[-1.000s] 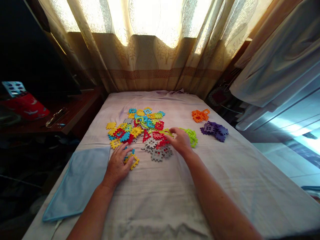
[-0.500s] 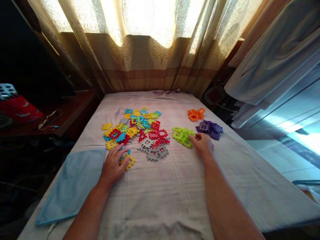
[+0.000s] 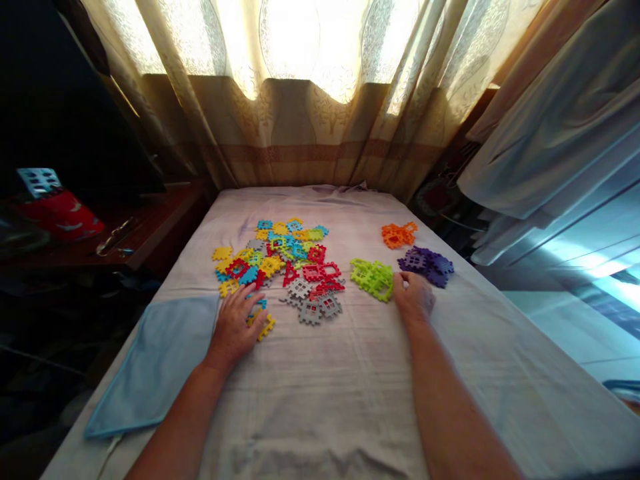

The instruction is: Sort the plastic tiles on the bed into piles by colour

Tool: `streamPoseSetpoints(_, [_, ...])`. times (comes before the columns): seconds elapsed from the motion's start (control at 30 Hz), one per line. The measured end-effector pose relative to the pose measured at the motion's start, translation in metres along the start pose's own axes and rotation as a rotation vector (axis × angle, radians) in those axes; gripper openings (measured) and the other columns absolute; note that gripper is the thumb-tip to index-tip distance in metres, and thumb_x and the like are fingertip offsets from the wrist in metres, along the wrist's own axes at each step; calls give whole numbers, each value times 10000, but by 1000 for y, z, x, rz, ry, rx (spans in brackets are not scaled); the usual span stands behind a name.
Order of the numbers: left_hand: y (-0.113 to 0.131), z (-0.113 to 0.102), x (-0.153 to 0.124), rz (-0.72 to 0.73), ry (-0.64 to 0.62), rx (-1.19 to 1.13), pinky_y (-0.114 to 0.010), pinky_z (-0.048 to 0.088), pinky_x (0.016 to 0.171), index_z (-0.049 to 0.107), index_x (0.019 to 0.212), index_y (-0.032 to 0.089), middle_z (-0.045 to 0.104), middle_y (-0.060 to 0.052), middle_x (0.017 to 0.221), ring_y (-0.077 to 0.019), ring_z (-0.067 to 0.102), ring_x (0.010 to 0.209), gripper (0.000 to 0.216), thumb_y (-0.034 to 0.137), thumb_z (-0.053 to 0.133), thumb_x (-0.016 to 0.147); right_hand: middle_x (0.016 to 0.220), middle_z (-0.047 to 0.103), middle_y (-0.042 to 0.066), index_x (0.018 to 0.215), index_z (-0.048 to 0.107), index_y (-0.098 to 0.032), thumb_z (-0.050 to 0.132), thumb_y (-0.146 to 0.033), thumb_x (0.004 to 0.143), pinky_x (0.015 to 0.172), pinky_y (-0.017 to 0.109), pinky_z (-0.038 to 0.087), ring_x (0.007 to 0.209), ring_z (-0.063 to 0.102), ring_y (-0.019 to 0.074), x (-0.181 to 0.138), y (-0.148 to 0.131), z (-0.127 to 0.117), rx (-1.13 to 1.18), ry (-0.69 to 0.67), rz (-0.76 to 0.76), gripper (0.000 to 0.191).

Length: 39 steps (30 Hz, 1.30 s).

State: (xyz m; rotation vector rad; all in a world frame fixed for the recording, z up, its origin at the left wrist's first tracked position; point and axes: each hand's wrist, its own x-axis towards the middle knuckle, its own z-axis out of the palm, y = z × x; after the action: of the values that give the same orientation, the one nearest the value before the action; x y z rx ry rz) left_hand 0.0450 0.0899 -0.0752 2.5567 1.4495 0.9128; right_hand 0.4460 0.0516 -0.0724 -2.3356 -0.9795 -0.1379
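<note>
My left hand lies at the near left of a mixed pile of plastic interlocking building pieces. Its fingers are spread, resting over a yellow piece and a blue piece that it partly covers. My right hand rests on the cloth as a closed fist, and no piece shows in it. Just left of it sits a lime-green heap. Beyond the fist is a purple heap, with an orange heap farther back. Grey pieces and red pieces edge the mixed pile.
A pale sheet covers the table. On its left lies a light-blue cloth pad. Curtains hang behind the far edge. A dark-brown cabinet with a red container stands left; pale garments hang right.
My right hand has drawn back slightly from the lime-green heap, and its fingers have curled into a fist. The left hand's fingers lie a little flatter. The camera view has shifted slightly.
</note>
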Motion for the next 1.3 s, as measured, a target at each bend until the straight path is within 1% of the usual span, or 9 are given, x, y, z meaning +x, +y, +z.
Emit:
streamPoseSetpoints(0.2, [8,8,53,-38,-140,153,-625,223,1160,574,1330,211,514,-137,1471,-350,411,1396,510,501,458,927,1016,678,160,982,705,-151,442,-355,898,867,414,426,1033,563,296,-5,-9,0,13,50,-65,343])
streamPoseSetpoints(0.33, [8,18,77,-98,-263,186,-673,206,1140,500,1405,210,462,-161,1509,-375,378,1416,612,548,506,895,1049,686,159,971,695,-155,435,-339,889,898,414,421,1049,566,294,-6,-10,2,63,70,-131,329])
streamPoseSetpoints(0.53, [11,10,49,50,-232,120,-612,213,1170,616,1270,259,566,-111,1427,-297,478,1355,446,513,487,928,1098,689,136,945,683,-178,438,-312,886,957,407,396,1075,573,271,-8,-13,2,136,145,-242,286])
streamPoseSetpoints(0.7, [11,2,28,103,-120,54,-557,254,1176,689,1137,254,693,-70,1255,-268,552,1283,371,451,426,965,1040,707,102,911,701,-202,499,-277,884,962,412,405,1025,593,252,-27,-40,10,275,174,-497,217])
streamPoseSetpoints(0.83, [9,8,25,31,-56,84,-580,288,1150,665,1206,222,615,-104,1371,-320,487,1347,429,484,450,943,1146,698,92,1055,710,-214,523,-255,902,1016,400,395,1111,582,236,-53,-77,21,332,-3,-742,246])
streamPoseSetpoints(0.97, [10,11,22,33,-134,56,-605,274,1147,641,1256,239,642,-86,1338,-329,485,1349,454,509,456,941,1378,594,110,1250,652,-230,560,-345,917,1077,453,338,1285,487,271,-71,-106,27,215,-258,-876,364])
streamPoseSetpoints(1.1, [11,7,20,57,-161,-16,-613,274,1144,685,1185,273,680,-60,1282,-311,524,1316,409,494,424,961,1292,662,73,1130,709,-268,546,-408,942,1063,462,325,1226,534,254,-72,-118,24,159,-437,-909,285])
streamPoseSetpoints(1.2, [10,5,21,57,-117,-63,-602,295,1142,717,1107,269,707,-58,1232,-298,552,1288,402,485,408,968,1155,724,57,1050,732,-262,475,-396,984,1038,425,333,1115,596,213,-63,-125,22,174,-467,-887,297])
streamPoseSetpoints(1.3, [8,5,22,47,-72,-99,-589,330,1130,727,1057,252,714,-67,1215,-296,564,1276,410,492,407,967,1211,698,74,1123,713,-259,462,-385,987,1028,405,343,1136,588,211,-49,-139,29,140,-436,-867,312])
